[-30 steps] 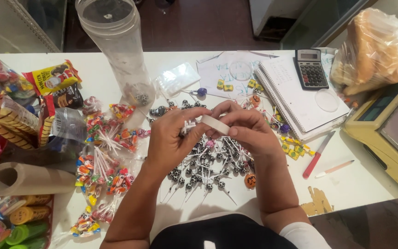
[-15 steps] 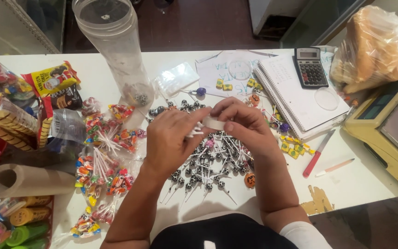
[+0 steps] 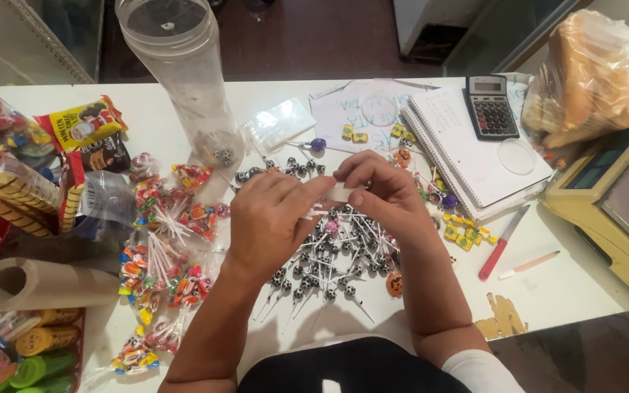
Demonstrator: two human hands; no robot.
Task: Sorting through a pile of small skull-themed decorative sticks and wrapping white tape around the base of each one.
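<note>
My left hand [image 3: 274, 218] and my right hand [image 3: 384, 193] meet above the middle of the white table [image 3: 569, 284]. Between their fingertips they pinch a small strip of white tape [image 3: 342, 193]; a few white lollipop sticks [image 3: 313, 212] poke out from under my left fingers. Directly below the hands lies a spread of black-and-white ball lollipops [image 3: 322, 269] on white sticks. Whether the tape is wrapped around the sticks I cannot tell.
A tall clear plastic jar [image 3: 183, 73] stands at the back. Colourful wrapped lollipops [image 3: 161, 262] lie left, beside snack packets [image 3: 30, 167] and a cardboard tube [image 3: 38, 284]. Right: spiral notebook [image 3: 475, 160], calculator [image 3: 491, 108], red cutter [image 3: 500, 244], bagged bread [image 3: 595, 73], yellow scale [image 3: 620, 196].
Both hands have stayed over the lollipop pile, shifting only slightly; the fingers have worked the white strip a little lower and closer between them.
</note>
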